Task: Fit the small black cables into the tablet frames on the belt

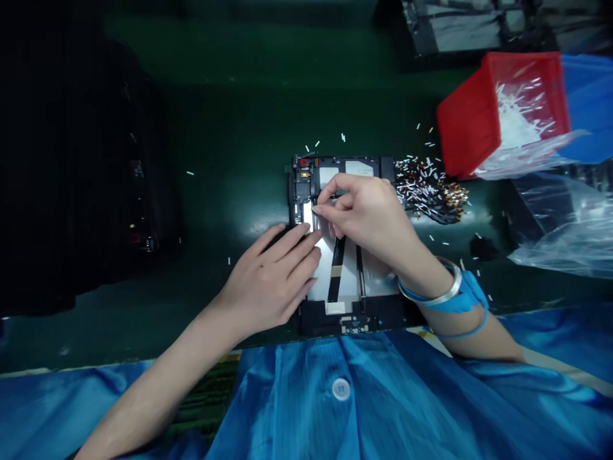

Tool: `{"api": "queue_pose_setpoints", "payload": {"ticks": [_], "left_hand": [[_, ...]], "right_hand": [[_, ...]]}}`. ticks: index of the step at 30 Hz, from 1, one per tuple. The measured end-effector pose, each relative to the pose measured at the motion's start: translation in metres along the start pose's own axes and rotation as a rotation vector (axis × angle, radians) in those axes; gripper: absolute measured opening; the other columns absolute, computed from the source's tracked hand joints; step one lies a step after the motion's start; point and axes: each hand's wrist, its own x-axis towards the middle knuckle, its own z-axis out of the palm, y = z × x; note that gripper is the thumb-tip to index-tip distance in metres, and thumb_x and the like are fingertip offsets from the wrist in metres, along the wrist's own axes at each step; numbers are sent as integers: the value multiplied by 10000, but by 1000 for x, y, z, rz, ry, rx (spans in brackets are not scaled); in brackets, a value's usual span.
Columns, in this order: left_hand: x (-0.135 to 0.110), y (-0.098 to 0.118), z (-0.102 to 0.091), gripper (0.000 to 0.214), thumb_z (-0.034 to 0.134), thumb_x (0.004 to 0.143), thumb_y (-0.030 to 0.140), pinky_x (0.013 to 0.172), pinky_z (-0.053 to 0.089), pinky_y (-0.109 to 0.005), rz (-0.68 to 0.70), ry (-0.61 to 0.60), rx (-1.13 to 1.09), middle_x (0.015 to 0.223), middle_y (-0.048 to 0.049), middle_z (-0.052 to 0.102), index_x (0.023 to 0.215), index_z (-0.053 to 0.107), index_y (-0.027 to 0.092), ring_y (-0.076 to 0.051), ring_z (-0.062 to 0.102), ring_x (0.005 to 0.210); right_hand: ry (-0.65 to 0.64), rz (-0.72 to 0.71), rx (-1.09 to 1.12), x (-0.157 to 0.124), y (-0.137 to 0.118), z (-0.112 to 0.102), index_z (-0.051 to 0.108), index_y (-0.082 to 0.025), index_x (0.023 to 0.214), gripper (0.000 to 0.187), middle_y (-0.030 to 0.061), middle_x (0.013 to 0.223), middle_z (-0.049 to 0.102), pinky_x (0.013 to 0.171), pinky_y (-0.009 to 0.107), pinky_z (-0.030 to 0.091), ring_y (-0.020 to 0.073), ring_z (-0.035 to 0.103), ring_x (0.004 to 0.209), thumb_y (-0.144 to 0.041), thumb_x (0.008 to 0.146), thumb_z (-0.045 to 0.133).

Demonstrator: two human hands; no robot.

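An opened tablet [322, 287] lies on the green work surface in front of me, its silver battery plates, black ribbon cables [336, 271] and circuit parts exposed. My left hand [272, 281] rests across its left edge, fingers stretched out and slightly spread, the tips on the inside of the device. Above the upper left part of the tablet, my right hand [368, 207] has thumb and forefinger pinched together. Whatever sits in that pinch is too small to make out. A metal bangle [450, 285] and a blue wrist strap [469, 294] circle the right wrist.
Beside the tablet is a pile of thin black cables [431, 191] with white bits. A red bin [467, 121] of white pieces, a blue bin [591, 108] and clear plastic bags [569, 223] stand right. Dark equipment [86, 160] fills the left. Small white bits are scattered around.
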Motion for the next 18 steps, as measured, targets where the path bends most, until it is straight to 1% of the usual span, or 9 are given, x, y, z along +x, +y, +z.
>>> {"api": "queue_pose_setpoints", "payload": {"ticks": [3,6,9,10,11,12,14,16,18], "left_hand": [[12,-1,2,318,450,933,209,971,454,-454,-52,30,69,1255,-164,631,1128,629,31,-316,570,1184],[18,5,5,313,451,925,180,993,429,-449,-115,49,118,1263,-163,626,1161,609,48,-311,561,1195],[4,23,7,398,458,918,185,1018,409,-426,-256,109,58,1350,-167,560,1300,510,84,-286,488,1284],[-4,32,8,433,469,917,205,1022,407,-433,-355,145,35,1382,-177,527,1336,472,95,-287,458,1309],[-13,42,9,459,482,917,234,1025,404,-453,-474,178,13,1413,-188,489,1357,447,108,-297,426,1332],[-22,54,10,479,491,919,272,1030,398,-488,-597,197,-20,1438,-199,452,1369,433,121,-313,397,1348],[-36,75,12,521,510,917,347,1052,360,-568,-766,192,-185,1491,-193,374,1395,413,165,-343,331,1381],[-41,91,12,593,571,883,407,1080,325,-603,-850,203,-466,1518,-161,339,1420,402,219,-358,286,1401],[-37,97,8,666,626,843,419,1021,427,-570,-956,297,-833,1482,-141,399,1442,379,262,-360,397,1333]], "right_hand": [[170,-60,-10,-5,2,-4,626,-192,850,39,-76,488,524,580,240,395,98,511,491,-204,813,623],[335,-122,-88,-25,14,-23,623,-201,846,116,-75,463,519,535,226,379,88,492,441,-305,868,575],[452,-58,-311,-59,38,-46,631,-211,753,405,-15,476,579,463,245,358,128,539,426,-557,888,468],[472,-7,-424,-70,48,-50,635,-223,732,526,5,462,581,402,253,308,148,512,373,-671,868,393],[493,70,-530,-80,60,-52,622,-242,689,637,11,383,511,343,263,228,173,437,292,-769,831,294],[401,109,-551,-88,71,-51,623,-267,701,684,8,329,460,308,273,197,199,393,247,-827,789,243],[209,143,-323,-97,89,-43,620,-324,773,644,0,388,567,255,295,276,221,455,243,-899,672,350],[157,131,-145,-97,98,-35,631,-342,862,627,25,444,626,251,325,347,246,521,286,-889,618,447],[125,115,-8,-91,99,-32,662,-342,957,627,53,505,668,286,337,419,258,586,353,-849,615,522]]}}
